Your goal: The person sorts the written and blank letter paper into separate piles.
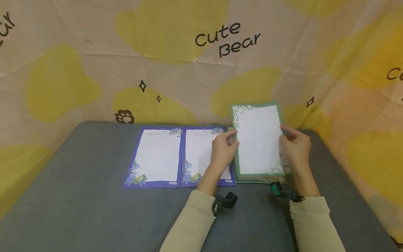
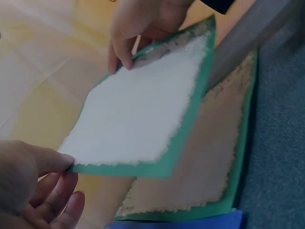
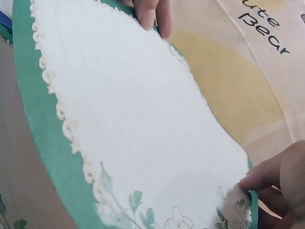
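Between both hands a sheet of green-bordered letter paper is held up, its white lined middle framed by pale flowers. My left hand pinches its left edge between thumb and fingers. On the opposite edge, my right hand pinches it the same way. Under the raised sheet lies another green-bordered sheet, mostly hidden from the head view. Both wrist views show the held sheet bowing a little, with its lower edge lifted off the one beneath.
To the left, two purple-bordered sheets with blue flowers lie side by side on the grey table; my left forearm partly covers the right one. A cloth backdrop with yellow patches and lettering rises behind the table. Black bands circle both wrists.
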The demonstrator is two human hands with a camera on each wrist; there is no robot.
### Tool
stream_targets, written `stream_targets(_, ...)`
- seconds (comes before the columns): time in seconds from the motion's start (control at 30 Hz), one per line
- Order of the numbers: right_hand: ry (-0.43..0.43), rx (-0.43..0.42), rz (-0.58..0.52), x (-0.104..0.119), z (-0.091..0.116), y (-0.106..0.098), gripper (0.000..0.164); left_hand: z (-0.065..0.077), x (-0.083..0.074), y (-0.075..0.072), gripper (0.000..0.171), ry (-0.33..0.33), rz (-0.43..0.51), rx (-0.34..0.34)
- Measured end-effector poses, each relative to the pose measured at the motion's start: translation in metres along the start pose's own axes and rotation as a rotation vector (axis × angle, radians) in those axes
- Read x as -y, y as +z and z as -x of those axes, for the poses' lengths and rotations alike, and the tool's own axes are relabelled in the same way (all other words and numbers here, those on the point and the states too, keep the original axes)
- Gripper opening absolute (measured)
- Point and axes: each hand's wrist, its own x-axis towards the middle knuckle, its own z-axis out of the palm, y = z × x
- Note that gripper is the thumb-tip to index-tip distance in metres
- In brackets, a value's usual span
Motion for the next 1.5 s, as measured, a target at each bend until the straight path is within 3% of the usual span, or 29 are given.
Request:
stream_targets(0.37,-0.067,0.011,0.097,-0.019,-0.006,0.016,0.038,-0.001,0.014,0.010,0.040,-0.057,-0.106,0.012)
stream_targets(0.6,-0.068,0.029,0.128,-0.031,-0.007,0.026,0.039,0.001,0.020,0.012,0.039,-0.017,-0.247,0.017)
stream_targets(0.77,-0.031,0.047,0.140,-0.041,-0.007,0.030,0.041,0.002,0.025,0.015,0.040,0.001,-0.288,0.043)
stream_targets(1.0,-0.033,0.056,0.138,-0.049,-0.008,0.037,0.043,0.003,0.028,0.019,0.039,0.000,-0.407,0.013)
stream_targets(1.5,-0.036,0.093,0.155,-0.062,-0.002,0.040,0.045,0.001,0.039,0.026,0.038,0.041,-0.526,0.040)
